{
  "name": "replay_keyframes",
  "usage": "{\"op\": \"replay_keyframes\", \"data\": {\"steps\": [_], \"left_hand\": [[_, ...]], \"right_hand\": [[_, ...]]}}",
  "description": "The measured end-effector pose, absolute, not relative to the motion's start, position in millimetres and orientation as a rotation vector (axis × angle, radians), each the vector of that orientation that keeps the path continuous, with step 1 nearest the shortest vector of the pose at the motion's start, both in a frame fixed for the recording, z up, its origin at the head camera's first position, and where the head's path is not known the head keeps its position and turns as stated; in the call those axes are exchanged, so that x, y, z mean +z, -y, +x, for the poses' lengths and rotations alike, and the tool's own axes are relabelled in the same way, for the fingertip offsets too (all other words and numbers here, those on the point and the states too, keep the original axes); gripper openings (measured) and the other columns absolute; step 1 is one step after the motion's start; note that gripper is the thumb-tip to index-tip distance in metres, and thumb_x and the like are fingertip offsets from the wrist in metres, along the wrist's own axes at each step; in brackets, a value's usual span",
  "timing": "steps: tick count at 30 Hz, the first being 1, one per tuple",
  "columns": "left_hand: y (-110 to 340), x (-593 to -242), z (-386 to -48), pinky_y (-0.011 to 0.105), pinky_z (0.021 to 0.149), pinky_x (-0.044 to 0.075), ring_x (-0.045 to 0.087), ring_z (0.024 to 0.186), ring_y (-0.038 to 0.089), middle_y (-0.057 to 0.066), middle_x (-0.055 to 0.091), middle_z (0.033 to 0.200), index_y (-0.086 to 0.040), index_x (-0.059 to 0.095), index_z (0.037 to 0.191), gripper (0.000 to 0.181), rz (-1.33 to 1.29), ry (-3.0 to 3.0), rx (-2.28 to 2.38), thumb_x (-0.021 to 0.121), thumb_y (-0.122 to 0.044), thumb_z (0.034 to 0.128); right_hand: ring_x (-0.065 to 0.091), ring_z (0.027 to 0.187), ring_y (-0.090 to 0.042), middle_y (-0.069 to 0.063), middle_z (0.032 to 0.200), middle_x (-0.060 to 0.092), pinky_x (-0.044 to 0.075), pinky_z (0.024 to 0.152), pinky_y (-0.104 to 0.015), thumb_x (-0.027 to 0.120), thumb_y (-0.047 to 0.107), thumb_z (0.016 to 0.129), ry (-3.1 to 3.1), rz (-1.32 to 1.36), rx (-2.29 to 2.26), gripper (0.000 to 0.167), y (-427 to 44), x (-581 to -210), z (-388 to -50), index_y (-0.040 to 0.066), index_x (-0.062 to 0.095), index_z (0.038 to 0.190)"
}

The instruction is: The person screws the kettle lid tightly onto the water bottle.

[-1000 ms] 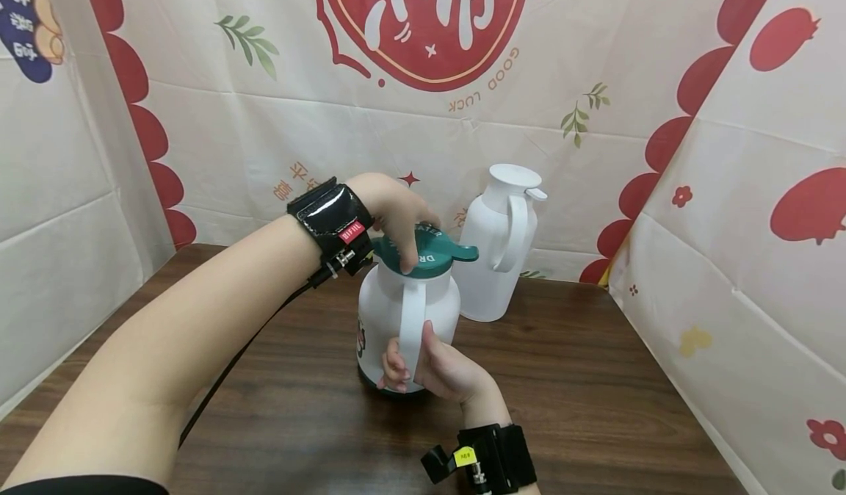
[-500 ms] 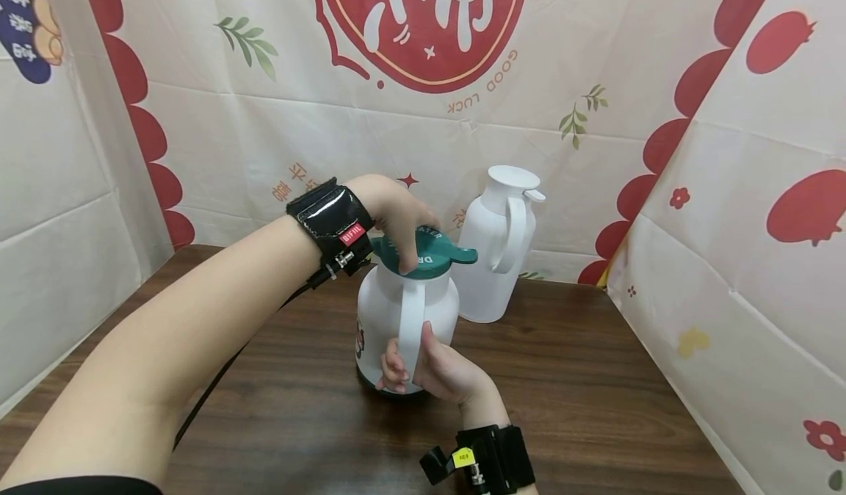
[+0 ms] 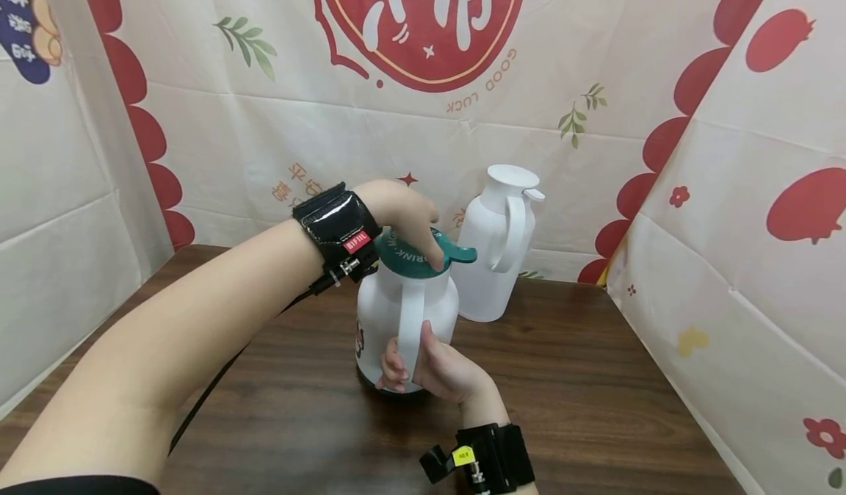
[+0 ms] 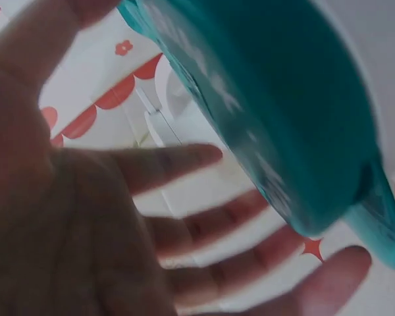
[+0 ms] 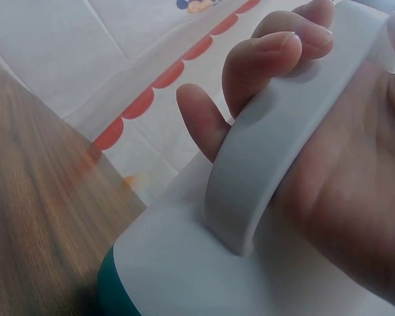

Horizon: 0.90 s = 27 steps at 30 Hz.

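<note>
A round white thermos jug (image 3: 377,297) with a green screw lid (image 3: 410,256) stands upright on the brown table. My left hand (image 3: 406,212) reaches over the lid from above, thumb at its near edge. In the left wrist view the fingers (image 4: 204,220) are spread and fairly straight, with the tips at the lid's rim, and a gap lies between palm and lid (image 4: 283,118). Lower down, my right hand (image 3: 439,366) grips the jug's white handle (image 3: 411,319). The right wrist view shows its fingers curled round that handle (image 5: 296,112).
Behind the jug, slightly right, stands a second white pitcher (image 3: 489,260) with a flared top and its own handle. Printed cloth walls (image 3: 264,150) enclose the table (image 3: 562,377) at the back and both sides. A black cable (image 3: 218,385) hangs below the left forearm.
My left hand has slid to the right across the lid, the thumb shifting along the near edge. More lettering shows while the lid's tab stays in place. The right hand and jug look still.
</note>
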<state>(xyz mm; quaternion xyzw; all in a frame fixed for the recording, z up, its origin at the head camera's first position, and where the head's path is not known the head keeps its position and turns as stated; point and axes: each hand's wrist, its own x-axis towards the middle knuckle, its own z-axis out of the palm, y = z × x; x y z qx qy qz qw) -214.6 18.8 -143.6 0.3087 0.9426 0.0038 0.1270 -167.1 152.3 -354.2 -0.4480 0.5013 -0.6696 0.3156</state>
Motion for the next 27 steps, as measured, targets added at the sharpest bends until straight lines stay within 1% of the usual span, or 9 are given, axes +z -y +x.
{"op": "replay_keyframes", "data": {"steps": [2, 4, 9, 12, 20, 23, 27], "left_hand": [[-21.1, -142.5, -211.4, 0.043, 0.083, 0.046, 0.055, 0.100, 0.024, 0.005, 0.060, 0.109, -0.011, 0.058, 0.116, 0.054, 0.859, -2.767, 0.031, 0.066, -0.052, 0.0820], [-23.1, -142.5, -208.8, 0.044, 0.083, 0.046, 0.053, 0.100, 0.024, 0.005, 0.060, 0.109, -0.010, 0.059, 0.113, 0.053, 0.822, -2.776, 0.056, 0.066, -0.053, 0.0820], [-26.6, -145.9, -204.8, 0.045, 0.085, 0.046, 0.053, 0.102, 0.026, 0.008, 0.059, 0.111, -0.008, 0.057, 0.118, 0.055, 0.758, -2.791, 0.111, 0.069, -0.048, 0.0818], [-28.2, -148.8, -204.6, 0.044, 0.083, 0.047, 0.053, 0.101, 0.026, 0.008, 0.059, 0.111, -0.008, 0.056, 0.119, 0.055, 0.725, -2.813, 0.123, 0.070, -0.045, 0.0814], [-30.9, -151.7, -205.3, 0.041, 0.078, 0.049, 0.055, 0.095, 0.026, 0.008, 0.062, 0.102, -0.006, 0.061, 0.108, 0.045, 0.764, -2.844, 0.100, 0.070, -0.041, 0.0812], [-30.1, -152.0, -205.8, 0.041, 0.078, 0.049, 0.056, 0.093, 0.025, 0.008, 0.063, 0.100, -0.006, 0.062, 0.106, 0.043, 0.790, -2.847, 0.096, 0.071, -0.040, 0.0808], [-28.6, -151.9, -206.7, 0.042, 0.079, 0.049, 0.056, 0.093, 0.025, 0.008, 0.063, 0.100, -0.007, 0.062, 0.109, 0.045, 0.823, -2.839, 0.096, 0.071, -0.040, 0.0805]], "right_hand": [[0.040, 0.070, -0.017, 0.003, 0.077, 0.040, 0.041, 0.092, -0.039, 0.017, 0.068, 0.092, -1.322, -1.182, -1.768, 0.059, -152.6, -353.6, -167.4, 0.017, 0.046, 0.089], [0.041, 0.070, -0.016, 0.003, 0.077, 0.040, 0.042, 0.091, -0.039, 0.017, 0.068, 0.092, -1.324, -1.184, -1.767, 0.059, -152.7, -353.2, -167.7, 0.017, 0.046, 0.090], [0.042, 0.071, -0.015, 0.003, 0.078, 0.040, 0.042, 0.091, -0.039, 0.017, 0.068, 0.091, -1.328, -1.182, -1.765, 0.059, -152.7, -353.2, -168.1, 0.017, 0.046, 0.090], [0.043, 0.071, -0.015, 0.003, 0.078, 0.041, 0.042, 0.091, -0.040, 0.017, 0.068, 0.091, -1.332, -1.178, -1.765, 0.059, -152.8, -353.7, -168.1, 0.017, 0.046, 0.090], [0.042, 0.072, -0.016, 0.002, 0.078, 0.040, 0.042, 0.091, -0.040, 0.016, 0.068, 0.092, -1.340, -1.183, -1.761, 0.058, -153.2, -354.2, -167.7, 0.017, 0.045, 0.090], [0.042, 0.072, -0.016, 0.002, 0.078, 0.040, 0.042, 0.090, -0.040, 0.016, 0.067, 0.092, -1.339, -1.187, -1.760, 0.058, -152.8, -354.0, -167.6, 0.017, 0.045, 0.090], [0.041, 0.071, -0.016, 0.003, 0.078, 0.040, 0.042, 0.090, -0.040, 0.016, 0.067, 0.092, -1.340, -1.192, -1.760, 0.058, -152.5, -354.1, -167.6, 0.017, 0.045, 0.090]]}}
